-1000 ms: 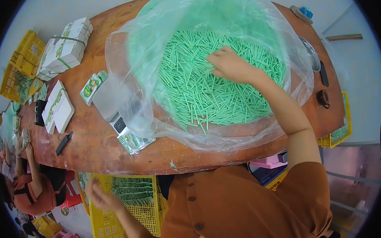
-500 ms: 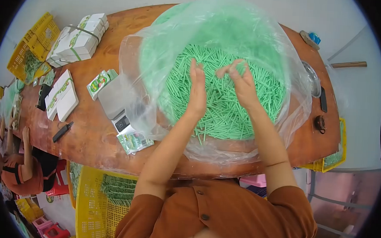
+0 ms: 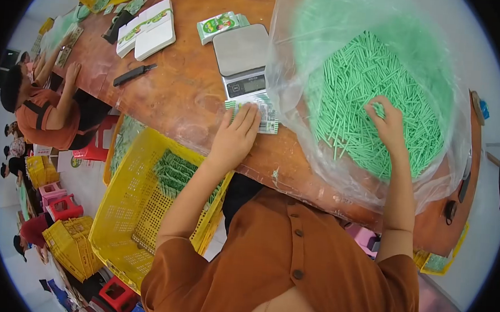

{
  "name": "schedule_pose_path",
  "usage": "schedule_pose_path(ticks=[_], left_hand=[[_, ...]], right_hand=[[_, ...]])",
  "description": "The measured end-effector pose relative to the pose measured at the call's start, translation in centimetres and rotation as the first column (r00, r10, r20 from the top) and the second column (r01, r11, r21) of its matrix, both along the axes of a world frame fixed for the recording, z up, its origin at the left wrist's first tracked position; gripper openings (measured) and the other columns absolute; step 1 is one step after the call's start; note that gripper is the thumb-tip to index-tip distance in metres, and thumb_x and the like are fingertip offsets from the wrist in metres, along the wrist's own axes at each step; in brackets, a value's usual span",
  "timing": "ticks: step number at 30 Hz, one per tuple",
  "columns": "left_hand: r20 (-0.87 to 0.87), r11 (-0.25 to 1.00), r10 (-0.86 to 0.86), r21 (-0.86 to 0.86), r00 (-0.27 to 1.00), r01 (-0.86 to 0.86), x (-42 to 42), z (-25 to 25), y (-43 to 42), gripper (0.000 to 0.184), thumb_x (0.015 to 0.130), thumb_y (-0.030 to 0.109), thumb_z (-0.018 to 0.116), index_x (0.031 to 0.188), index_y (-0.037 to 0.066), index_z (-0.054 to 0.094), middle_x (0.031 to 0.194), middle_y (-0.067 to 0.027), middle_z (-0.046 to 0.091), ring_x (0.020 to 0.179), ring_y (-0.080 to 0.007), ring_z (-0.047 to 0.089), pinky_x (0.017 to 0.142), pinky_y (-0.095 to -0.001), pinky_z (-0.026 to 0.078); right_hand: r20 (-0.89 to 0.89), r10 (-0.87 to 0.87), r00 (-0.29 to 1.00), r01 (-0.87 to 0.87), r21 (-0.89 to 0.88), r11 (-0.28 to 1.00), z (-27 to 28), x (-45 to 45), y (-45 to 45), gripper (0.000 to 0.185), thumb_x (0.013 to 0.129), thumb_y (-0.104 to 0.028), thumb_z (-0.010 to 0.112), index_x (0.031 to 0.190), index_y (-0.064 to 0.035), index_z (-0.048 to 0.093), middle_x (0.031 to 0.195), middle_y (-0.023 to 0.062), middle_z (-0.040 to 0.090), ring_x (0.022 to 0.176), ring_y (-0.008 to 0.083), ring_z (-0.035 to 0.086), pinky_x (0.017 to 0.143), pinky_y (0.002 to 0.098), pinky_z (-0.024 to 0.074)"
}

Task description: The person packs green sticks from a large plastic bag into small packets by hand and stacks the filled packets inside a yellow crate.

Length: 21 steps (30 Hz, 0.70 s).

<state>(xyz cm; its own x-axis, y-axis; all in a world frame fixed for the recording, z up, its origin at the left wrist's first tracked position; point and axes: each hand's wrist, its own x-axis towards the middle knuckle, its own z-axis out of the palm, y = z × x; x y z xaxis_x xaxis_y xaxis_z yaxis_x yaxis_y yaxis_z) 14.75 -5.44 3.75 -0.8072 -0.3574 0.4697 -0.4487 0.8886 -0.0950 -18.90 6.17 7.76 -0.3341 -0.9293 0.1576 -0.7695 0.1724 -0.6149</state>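
A large clear plastic bag (image 3: 291, 101) lies spread on the table, filled with a heap of short, thin green sticks (image 3: 349, 88). Above the heap is my right hand (image 3: 388, 125), its fingers curled round a few green sticks. My left hand (image 3: 238, 134) rests with its fingers stretched flat on a green-and-white printed packet (image 3: 270, 122). That packet lies at the near end of a digital scale (image 3: 239, 51), whose grey plate bears nothing. Just beyond the scale are more printed packets (image 3: 220, 25).
White boxes (image 3: 155, 29) and a black-handled cutter (image 3: 132, 75) are on the left of the wooden table (image 3: 179, 101). Below its edge stands a yellow crate (image 3: 128, 206) with green packets (image 3: 175, 174). Another person (image 3: 49, 111) sits at the far left; a roll of tape (image 3: 450, 212) lies right.
My left hand has left the bag and come down onto the packet by the scale. My right hand stays over the sticks, its fingers now more curled. The view has swung left.
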Motion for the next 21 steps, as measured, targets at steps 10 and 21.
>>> schedule_pose_path(ticks=[10,21], left_hand=[[-0.343,0.881,-0.172,0.365,0.923,0.300,1.0,-0.6,-1.7,0.013,0.067,-0.008,0.058,0.078,-0.002,0.055,0.089,-0.0166,0.059,0.091,-0.0346,0.058,0.077,-0.0388,0.049],[-0.370,0.236,0.057,0.908,0.927,0.347,-14.9,-2.5,4.8,0.023,0.067,0.003,0.074,0.074,0.000,0.052,0.070,-0.0064,0.054,0.062,-0.0129,0.050,0.054,-0.0254,0.041]], right_hand=[[0.073,0.060,0.996,-0.063,0.032,0.998,-1.6,-1.0,0.0,0.024,0.085,-0.026,0.058,0.090,-0.0027,0.062,0.083,0.0095,0.063,0.072,0.0238,0.058,0.065,0.0335,0.0440],[0.777,0.157,0.610,0.081,-0.258,0.963,3.3,2.3,2.1,0.032,0.090,-0.026,0.042,0.089,-0.0005,0.062,0.089,0.0063,0.059,0.087,0.0191,0.052,0.079,0.0310,0.0382]])
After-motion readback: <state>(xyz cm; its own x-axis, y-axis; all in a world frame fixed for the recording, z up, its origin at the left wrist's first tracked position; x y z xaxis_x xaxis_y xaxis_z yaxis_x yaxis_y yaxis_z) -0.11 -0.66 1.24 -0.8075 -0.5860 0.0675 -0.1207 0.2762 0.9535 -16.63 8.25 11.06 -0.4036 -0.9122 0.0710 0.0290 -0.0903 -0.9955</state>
